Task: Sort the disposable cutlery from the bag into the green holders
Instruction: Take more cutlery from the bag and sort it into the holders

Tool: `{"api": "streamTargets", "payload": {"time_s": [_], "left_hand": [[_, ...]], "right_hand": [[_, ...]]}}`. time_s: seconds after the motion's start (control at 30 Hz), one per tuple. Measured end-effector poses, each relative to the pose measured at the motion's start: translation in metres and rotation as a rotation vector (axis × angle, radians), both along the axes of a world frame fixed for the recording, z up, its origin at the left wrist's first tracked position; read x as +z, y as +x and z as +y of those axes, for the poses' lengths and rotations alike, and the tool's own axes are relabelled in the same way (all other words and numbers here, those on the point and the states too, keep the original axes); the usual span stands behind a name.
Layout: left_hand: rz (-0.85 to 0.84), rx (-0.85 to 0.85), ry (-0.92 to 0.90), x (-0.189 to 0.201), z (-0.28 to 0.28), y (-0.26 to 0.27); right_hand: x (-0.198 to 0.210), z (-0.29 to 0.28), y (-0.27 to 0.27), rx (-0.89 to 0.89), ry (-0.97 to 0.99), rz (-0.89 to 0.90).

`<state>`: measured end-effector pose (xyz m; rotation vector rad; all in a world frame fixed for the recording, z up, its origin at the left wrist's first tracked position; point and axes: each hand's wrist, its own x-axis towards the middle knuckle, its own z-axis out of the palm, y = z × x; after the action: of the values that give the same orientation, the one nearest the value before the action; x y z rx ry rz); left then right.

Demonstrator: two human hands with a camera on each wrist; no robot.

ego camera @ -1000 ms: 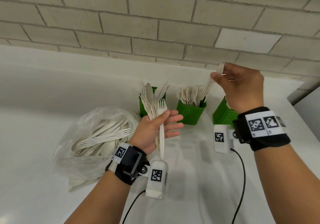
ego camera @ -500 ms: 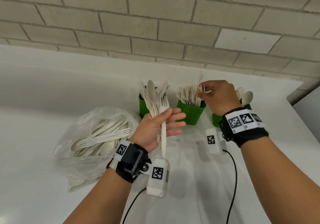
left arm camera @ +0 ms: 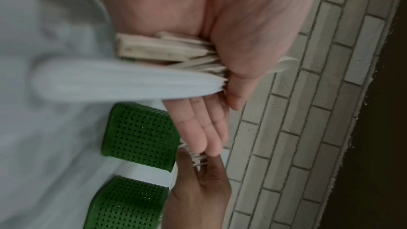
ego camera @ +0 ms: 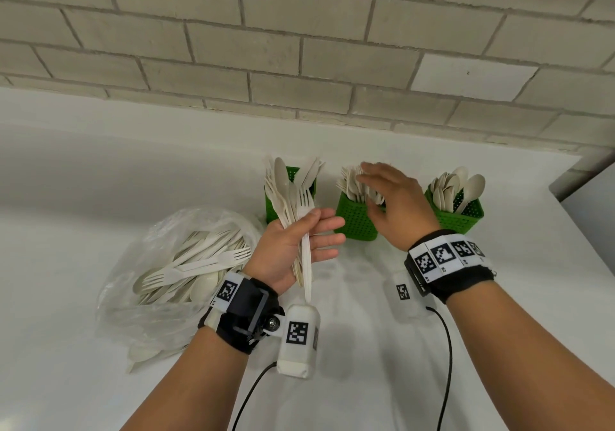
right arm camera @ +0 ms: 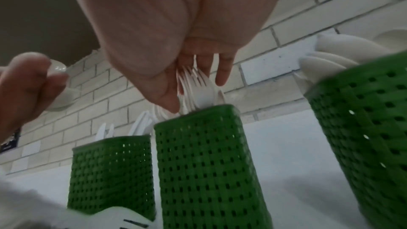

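Left hand (ego camera: 294, 242): thumb clamps a cutlery bundle (ego camera: 293, 204) upright, before the left holder (ego camera: 271, 204). Right hand (ego camera: 396, 204): fingers spread, holding nothing, above the forks (right arm camera: 193, 83) in the middle holder (ego camera: 354, 219). Bag (ego camera: 179, 264): on counter (ego camera: 499, 297), left of left hand.

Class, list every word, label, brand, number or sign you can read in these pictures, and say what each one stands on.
No readable words, brands or numbers.
Wristbands and camera housings: black-and-white square marker codes only, patterns rather than letters.
Small marks beside the band markers: too small to read.
Green holders, cutlery, bag: no print visible.
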<state>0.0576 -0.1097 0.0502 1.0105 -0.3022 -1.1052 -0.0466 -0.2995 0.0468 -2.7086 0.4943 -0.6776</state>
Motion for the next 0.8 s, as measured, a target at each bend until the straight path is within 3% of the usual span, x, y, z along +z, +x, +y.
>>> {"api": "streamTargets", "payload": {"time_s": [0.13,0.23,0.3,0.37,0.43,0.53,0.8], "left_hand": [[-0.013,0.042,-0.013,-0.001,0.006,0.005],[-0.034,0.092,-0.024,0.002,0.016,0.017],[-0.049,0.134,-0.018,0.003,0.025,0.029],[-0.053,0.174,-0.017,0.002,0.035,0.041],[-0.047,0.198,-0.009,0.001,0.045,0.05],[-0.023,0.205,-0.012,0.0,0.057,0.056],[0.032,0.095,-0.067,-0.005,0.056,0.04]], "right_hand": [[0.003,0.003,0.0,-0.03,0.08,0.017],[0.012,0.019,0.002,-0.064,-0.054,-0.174],[0.013,0.038,0.003,0.004,-0.026,-0.227],[0.005,0.058,0.002,0.103,0.116,-0.096],[-0.012,0.071,0.004,0.123,0.255,0.147],[-0.037,0.08,0.012,0.029,0.246,0.467],[-0.047,0.083,0.043,-0.084,-0.009,0.617]]}}
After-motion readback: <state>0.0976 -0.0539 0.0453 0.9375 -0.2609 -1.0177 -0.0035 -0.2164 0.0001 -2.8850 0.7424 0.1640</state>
